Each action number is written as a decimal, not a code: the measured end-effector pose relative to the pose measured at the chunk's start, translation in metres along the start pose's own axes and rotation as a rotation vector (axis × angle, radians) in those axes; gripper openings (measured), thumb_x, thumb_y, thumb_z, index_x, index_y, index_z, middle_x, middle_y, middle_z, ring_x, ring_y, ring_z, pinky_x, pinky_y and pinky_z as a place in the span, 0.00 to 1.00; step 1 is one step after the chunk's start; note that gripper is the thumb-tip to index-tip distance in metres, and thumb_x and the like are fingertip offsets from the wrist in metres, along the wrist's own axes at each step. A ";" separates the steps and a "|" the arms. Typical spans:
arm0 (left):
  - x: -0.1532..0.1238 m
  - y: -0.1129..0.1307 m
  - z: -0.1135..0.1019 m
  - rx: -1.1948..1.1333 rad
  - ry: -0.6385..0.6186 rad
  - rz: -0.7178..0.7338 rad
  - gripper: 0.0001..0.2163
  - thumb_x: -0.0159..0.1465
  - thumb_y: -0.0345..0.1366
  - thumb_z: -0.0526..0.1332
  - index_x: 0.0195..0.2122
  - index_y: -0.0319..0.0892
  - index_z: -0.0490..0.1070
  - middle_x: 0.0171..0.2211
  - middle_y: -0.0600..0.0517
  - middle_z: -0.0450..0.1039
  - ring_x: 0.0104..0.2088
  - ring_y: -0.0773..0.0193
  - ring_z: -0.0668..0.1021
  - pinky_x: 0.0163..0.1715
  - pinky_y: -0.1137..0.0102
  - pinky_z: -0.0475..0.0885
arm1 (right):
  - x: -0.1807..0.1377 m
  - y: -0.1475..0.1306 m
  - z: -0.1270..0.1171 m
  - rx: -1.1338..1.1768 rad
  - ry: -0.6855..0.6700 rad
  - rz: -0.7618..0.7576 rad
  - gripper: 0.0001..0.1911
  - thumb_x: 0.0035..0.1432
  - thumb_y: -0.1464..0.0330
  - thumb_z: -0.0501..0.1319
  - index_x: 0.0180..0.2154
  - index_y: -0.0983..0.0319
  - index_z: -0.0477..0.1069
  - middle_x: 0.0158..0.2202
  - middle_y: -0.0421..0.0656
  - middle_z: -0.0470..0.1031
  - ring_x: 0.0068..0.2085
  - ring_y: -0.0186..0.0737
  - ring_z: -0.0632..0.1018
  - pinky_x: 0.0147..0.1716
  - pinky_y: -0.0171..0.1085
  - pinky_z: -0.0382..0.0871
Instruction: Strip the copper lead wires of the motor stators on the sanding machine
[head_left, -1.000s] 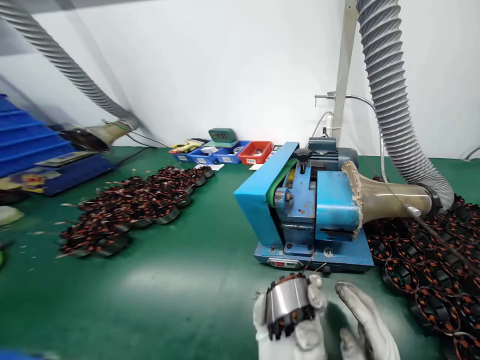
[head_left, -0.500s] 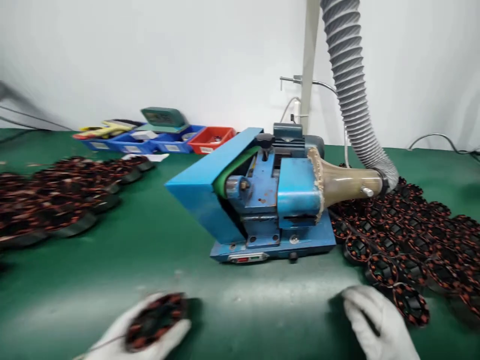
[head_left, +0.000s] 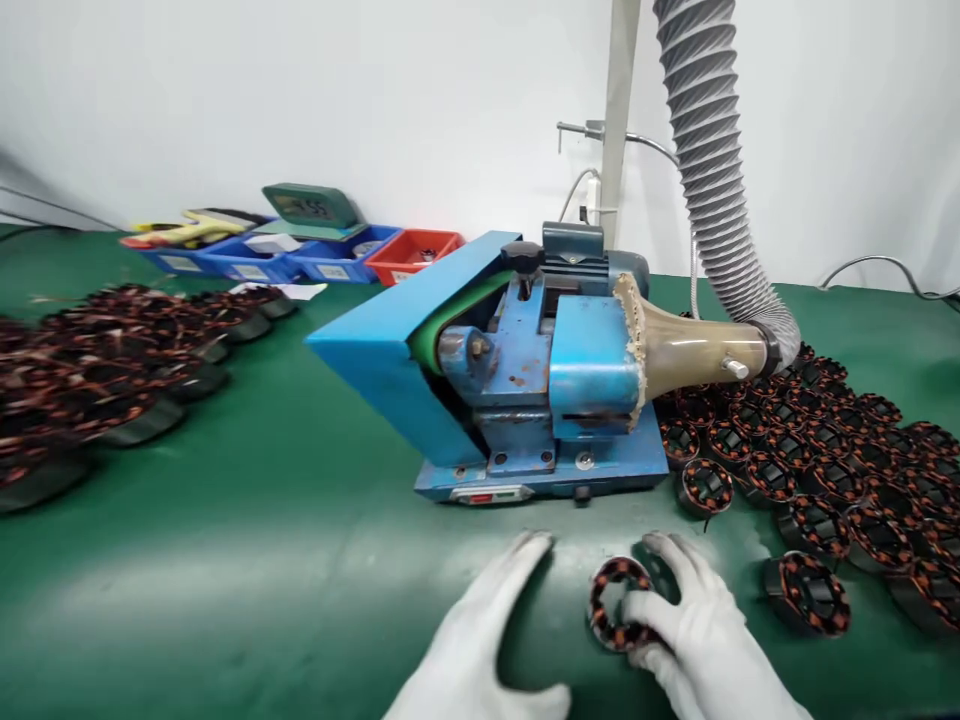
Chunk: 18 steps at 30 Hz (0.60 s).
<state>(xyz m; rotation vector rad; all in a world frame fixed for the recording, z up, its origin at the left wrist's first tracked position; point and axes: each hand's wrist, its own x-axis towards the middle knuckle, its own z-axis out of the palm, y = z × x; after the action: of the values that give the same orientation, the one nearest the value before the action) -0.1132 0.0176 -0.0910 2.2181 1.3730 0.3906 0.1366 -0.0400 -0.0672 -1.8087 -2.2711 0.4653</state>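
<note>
Head view: the copper-wound ring (head_left: 598, 607) is in your gloved right hand (head_left: 701, 640), low in the picture and just in front of the blue machine (head_left: 585, 375). Your thumb lies across the ring's open face and your forefinger curls over its top edge, so the hand is gripping the ring. The ring is tipped up on edge, with its open face turned towards you. It cannot be told whether its lower edge touches the green table (head_left: 262, 560).

Your left hand (head_left: 480, 650), also in a white glove, lies just beside the ring on its left. It is open and flat and holds nothing, with the fingers stretched towards the machine's base.

The machine stands squarely behind both hands, apart from them. A tan funnel (head_left: 690, 350) leaves its right side and joins a grey ribbed hose (head_left: 709, 170) that rises out of the picture.

More wound rings (head_left: 825, 470) lie spread over the table to the right of the machine. The nearest one (head_left: 806, 593) is close to your right hand but not touching it. A second heap of rings (head_left: 97, 360) lies well apart on the far left.

Blue bins (head_left: 300, 262) and a red bin (head_left: 412, 255) stand by the back wall, with a green display unit (head_left: 307, 205) on top of the blue ones.
</note>
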 end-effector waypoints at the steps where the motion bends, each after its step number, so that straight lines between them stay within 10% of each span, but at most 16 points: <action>1: 0.005 0.012 0.004 0.005 -0.099 0.040 0.41 0.45 0.33 0.65 0.63 0.35 0.53 0.63 0.36 0.58 0.62 0.47 0.63 0.58 0.55 0.64 | 0.004 -0.005 0.000 0.101 -0.051 -0.038 0.20 0.54 0.74 0.59 0.48 0.53 0.72 0.59 0.51 0.67 0.57 0.54 0.70 0.50 0.48 0.70; 5: 0.021 0.033 0.011 -0.025 -0.138 0.174 0.38 0.43 0.34 0.65 0.58 0.31 0.62 0.59 0.31 0.64 0.60 0.42 0.66 0.58 0.50 0.64 | 0.026 -0.013 -0.001 0.364 -0.126 -0.036 0.30 0.57 0.76 0.51 0.62 0.64 0.55 0.54 0.55 0.70 0.52 0.49 0.74 0.52 0.48 0.67; 9: 0.022 0.031 0.014 -0.138 0.045 0.264 0.30 0.40 0.35 0.67 0.48 0.39 0.70 0.49 0.36 0.74 0.53 0.40 0.73 0.53 0.46 0.67 | 0.043 -0.011 -0.024 0.752 -0.171 0.172 0.18 0.60 0.71 0.52 0.52 0.62 0.67 0.40 0.48 0.77 0.41 0.45 0.77 0.42 0.43 0.71; 15: 0.021 0.033 0.015 -0.265 0.044 0.189 0.31 0.37 0.41 0.72 0.45 0.41 0.72 0.46 0.38 0.75 0.53 0.33 0.71 0.53 0.43 0.64 | 0.034 0.008 -0.060 1.486 0.404 0.292 0.08 0.58 0.64 0.62 0.39 0.60 0.74 0.26 0.39 0.75 0.27 0.36 0.75 0.29 0.35 0.71; 18: 0.018 0.039 0.018 -0.747 -0.027 0.019 0.32 0.33 0.27 0.72 0.43 0.45 0.72 0.45 0.46 0.74 0.46 0.43 0.75 0.46 0.54 0.71 | 0.027 0.010 -0.043 1.443 0.348 0.427 0.13 0.52 0.63 0.67 0.40 0.61 0.75 0.35 0.45 0.79 0.36 0.40 0.79 0.38 0.36 0.72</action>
<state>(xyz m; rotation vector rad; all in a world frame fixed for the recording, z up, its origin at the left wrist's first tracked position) -0.0669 0.0149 -0.0844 1.6047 0.9678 0.7360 0.1547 -0.0067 -0.0315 -1.2866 -0.7396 1.2646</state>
